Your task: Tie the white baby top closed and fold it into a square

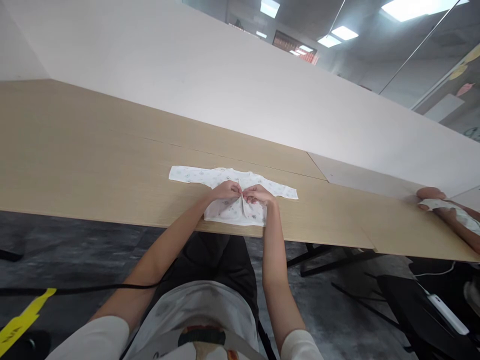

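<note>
A small white long-sleeved baby shirt with a faint print lies on the wooden table, its sleeves spread to both sides. My left hand pinches the fabric at the middle of its front. Close beside it, my right hand pinches the same front from the other side, fingertips nearly meeting. Between them the cloth is drawn up into a raised fold that runs toward the hem. Whatever small fastening may be under the fingertips is hidden.
A light wooden table runs across the view, with a white partition behind it. At the far right, another person's hands hold a white cloth. A black chair with a white power strip stands lower right.
</note>
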`<action>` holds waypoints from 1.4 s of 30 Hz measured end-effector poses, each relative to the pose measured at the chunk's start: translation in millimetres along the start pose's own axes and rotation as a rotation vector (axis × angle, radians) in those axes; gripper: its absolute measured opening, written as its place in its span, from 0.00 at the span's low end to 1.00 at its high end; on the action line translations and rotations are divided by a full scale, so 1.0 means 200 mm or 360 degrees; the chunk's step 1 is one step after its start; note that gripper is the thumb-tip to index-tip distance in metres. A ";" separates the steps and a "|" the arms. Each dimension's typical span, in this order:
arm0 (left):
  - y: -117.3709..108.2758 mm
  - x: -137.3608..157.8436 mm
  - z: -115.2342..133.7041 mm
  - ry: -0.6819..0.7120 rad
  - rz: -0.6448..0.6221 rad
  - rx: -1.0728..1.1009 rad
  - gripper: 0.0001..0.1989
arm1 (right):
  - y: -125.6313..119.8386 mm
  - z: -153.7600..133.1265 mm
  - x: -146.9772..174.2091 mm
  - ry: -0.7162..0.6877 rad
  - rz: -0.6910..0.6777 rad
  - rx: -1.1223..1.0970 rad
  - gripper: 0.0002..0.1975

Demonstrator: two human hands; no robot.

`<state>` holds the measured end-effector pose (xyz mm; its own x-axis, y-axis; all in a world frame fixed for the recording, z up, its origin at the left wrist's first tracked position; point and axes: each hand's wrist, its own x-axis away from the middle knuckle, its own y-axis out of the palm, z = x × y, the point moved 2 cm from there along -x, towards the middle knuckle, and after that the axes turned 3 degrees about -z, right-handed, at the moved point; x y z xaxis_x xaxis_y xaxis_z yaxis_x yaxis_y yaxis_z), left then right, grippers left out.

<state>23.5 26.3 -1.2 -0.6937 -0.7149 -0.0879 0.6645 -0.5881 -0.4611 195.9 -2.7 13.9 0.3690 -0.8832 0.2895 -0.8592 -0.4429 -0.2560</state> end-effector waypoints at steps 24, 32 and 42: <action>0.00 0.03 0.04 -0.0076 0.0164 -0.0102 0.17 | 0.03 -0.01 0.01 0.0090 -0.0022 0.0118 0.03; -0.01 0.03 0.04 -0.0035 0.0180 -0.0079 0.20 | 0.01 0.03 -0.03 0.0111 -0.0040 0.0077 0.04; -0.02 0.02 0.01 -0.0094 0.0039 -0.0362 0.15 | 0.00 0.03 -0.04 0.0208 0.0041 0.0212 0.04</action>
<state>19.1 25.4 2.9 -0.6559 -0.7530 -0.0528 0.5967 -0.4744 -0.6472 194.9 3.0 6.5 0.2909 -0.8708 0.3963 -0.8101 -0.4445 -0.3822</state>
